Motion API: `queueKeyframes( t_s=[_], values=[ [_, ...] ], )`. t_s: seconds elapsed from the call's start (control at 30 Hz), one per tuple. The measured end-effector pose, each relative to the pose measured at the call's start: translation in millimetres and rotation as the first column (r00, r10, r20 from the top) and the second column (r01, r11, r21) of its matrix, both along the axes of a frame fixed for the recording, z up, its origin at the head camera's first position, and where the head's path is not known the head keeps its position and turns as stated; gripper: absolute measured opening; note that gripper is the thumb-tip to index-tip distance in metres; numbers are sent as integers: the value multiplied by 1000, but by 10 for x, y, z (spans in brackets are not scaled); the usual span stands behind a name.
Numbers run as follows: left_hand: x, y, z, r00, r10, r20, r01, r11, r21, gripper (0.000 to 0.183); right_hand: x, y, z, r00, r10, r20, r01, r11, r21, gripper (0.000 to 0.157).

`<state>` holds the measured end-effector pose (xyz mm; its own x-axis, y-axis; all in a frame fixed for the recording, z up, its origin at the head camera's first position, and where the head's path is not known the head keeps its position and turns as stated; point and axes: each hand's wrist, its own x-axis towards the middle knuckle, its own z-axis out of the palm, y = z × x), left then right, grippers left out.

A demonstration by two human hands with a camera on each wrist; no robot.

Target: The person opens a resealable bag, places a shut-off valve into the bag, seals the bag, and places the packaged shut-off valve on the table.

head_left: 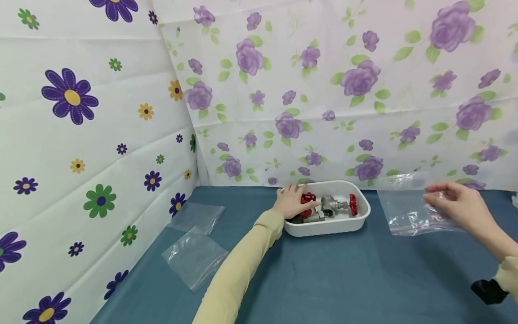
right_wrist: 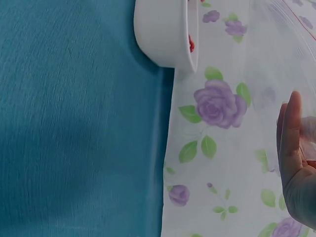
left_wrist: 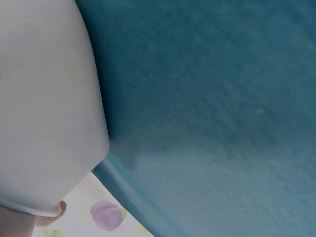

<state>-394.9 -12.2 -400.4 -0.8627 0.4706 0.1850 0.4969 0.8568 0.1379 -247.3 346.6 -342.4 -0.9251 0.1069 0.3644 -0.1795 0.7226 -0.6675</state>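
A white tray holds metal valves with red handwheels, among them a silver valve lying on its side. My left hand rests over the tray's left end, fingers spread at the far rim. Its thumb reaches across a red handwheel and hides part of that valve. In the left wrist view the tray's outer wall is close, with a fingertip showing past its rim. Off to the right, my right hand pinches a clear zip bag, which hangs flat above the table.
Two more clear bags, a nearer one and a farther one, lie on the blue tablecloth at left. Flowered cloth walls stand behind and at the left. A black device sits at my right wrist.
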Motion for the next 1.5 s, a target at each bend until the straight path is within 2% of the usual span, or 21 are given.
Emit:
queueKeyframes(
  t_s=[0.1,0.3,0.5,0.73,1.13,1.5],
  values=[
    [-57,51,21,999,-35,8,35,999,4,80,7,6,25,1000,18,-15,-18,1000,-19,38],
    [-83,99,34,995,-93,36,93,996,12,79,31,-58,57,997,80,-3,-80,995,-68,35],
    [-65,143,74,989,-138,43,137,990,23,80,45,-171,94,986,166,28,-159,974,-162,24],
    [-90,208,60,986,-163,30,164,986,-35,81,47,-364,82,972,231,50,-213,948,-237,22],
    [-88,267,70,990,-141,11,141,987,-70,84,20,-546,63,963,267,29,-252,935,-251,27],
    [-77,249,42,992,-126,-8,125,990,-58,85,4,-650,37,966,254,55,-232,938,-258,36]
  ],
)
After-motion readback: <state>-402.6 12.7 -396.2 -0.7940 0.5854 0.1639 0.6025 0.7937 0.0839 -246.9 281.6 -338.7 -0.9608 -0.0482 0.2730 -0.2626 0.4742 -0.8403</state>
